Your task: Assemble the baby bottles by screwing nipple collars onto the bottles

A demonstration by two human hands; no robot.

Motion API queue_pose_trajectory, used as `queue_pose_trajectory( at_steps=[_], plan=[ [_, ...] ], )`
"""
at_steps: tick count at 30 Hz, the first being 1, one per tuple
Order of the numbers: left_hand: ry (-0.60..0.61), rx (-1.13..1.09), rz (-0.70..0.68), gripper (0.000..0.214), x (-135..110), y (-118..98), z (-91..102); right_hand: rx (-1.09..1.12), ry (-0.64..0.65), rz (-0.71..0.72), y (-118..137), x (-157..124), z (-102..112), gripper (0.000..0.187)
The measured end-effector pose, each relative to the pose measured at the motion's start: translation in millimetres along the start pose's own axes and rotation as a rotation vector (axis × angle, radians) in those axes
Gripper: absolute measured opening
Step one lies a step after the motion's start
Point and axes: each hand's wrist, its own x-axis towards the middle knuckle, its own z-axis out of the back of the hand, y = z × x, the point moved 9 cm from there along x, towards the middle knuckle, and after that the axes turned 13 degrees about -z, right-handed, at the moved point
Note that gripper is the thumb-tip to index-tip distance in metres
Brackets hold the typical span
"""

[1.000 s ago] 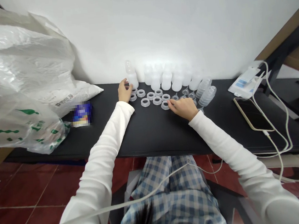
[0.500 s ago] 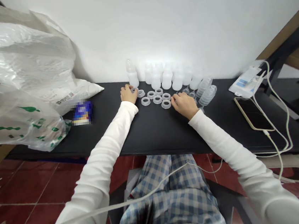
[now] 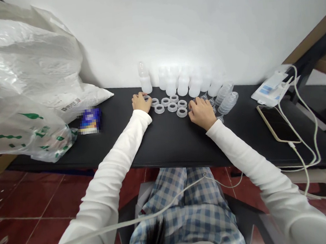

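My left hand [image 3: 141, 103] rests at the left end of a group of translucent bottle collar rings [image 3: 159, 108], its fingers curled over the leftmost ring [image 3: 147, 98]. Just behind it stands a baby bottle [image 3: 145, 83] with a clear domed cap. On the right, my right hand [image 3: 202, 113] is closed beside the rings, over a cluster of clear bottle nipples [image 3: 212, 102]. Its fingertips are partly hidden, so what they pinch cannot be made out. Several milky white bottle bodies [image 3: 183, 85] stand along the wall.
Stacked clear domed caps [image 3: 228, 103] lie right of the nipples. Farther right are a phone [image 3: 278, 124] with a charging cable and a white-and-blue packet [image 3: 271, 87]. Large plastic bags [image 3: 29, 74] and a blurred blue packet [image 3: 90, 121] occupy the left of the black table [image 3: 165, 145].
My right hand has shifted slightly right, away from the rings, with its fingers drawn in closer to the nipples. My left hand stays by the leftmost ring.
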Motion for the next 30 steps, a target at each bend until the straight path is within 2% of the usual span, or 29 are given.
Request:
queue_pose_trajectory(
  at_steps=[6, 14, 17, 20, 24, 26, 28, 30],
  plan=[
    [0.017, 0.044, 0.028, 0.03, -1.7, 1.7, 4.8, 0.091, -0.142, -0.058, -6.4, 3.4, 13.9, 0.018],
    [0.095, 0.139, -0.085, 0.028, -2.6, -7.6, 2.2, 0.284, -0.306, -0.021, -3.1, -3.4, 28.7, 0.016],
    [0.074, 0.111, -0.094, 0.024, -1.4, -6.8, 1.5, 0.353, -0.34, 0.011, 1.5, -7.3, 30.2, 0.016],
    [-0.009, 0.061, -0.116, 0.021, 2.2, -5.1, 6.6, 0.431, -0.37, 0.046, 4.0, -10.6, 32.4, 0.016],
    [-0.225, -0.104, -0.255, 0.02, 6.1, -11.0, 23.9, 0.535, -0.413, 0.098, 5.7, -14.7, 37.1, 0.017],
    [-0.301, -0.247, -0.348, 0.027, 4.5, -17.9, 28.5, 0.594, -0.437, 0.129, 7.6, -17.5, 39.1, 0.017],
    [-0.319, -0.425, -0.396, 0.042, 0.8, -25.0, 25.2, 0.657, -0.453, 0.144, 9.2, -19.6, 39.1, 0.015],
    [-0.273, -0.615, -0.383, 0.058, -3.9, -33.0, 12.8, 0.718, -0.446, 0.149, 11.5, -20.3, 36.5, 0.014]
  ],
)
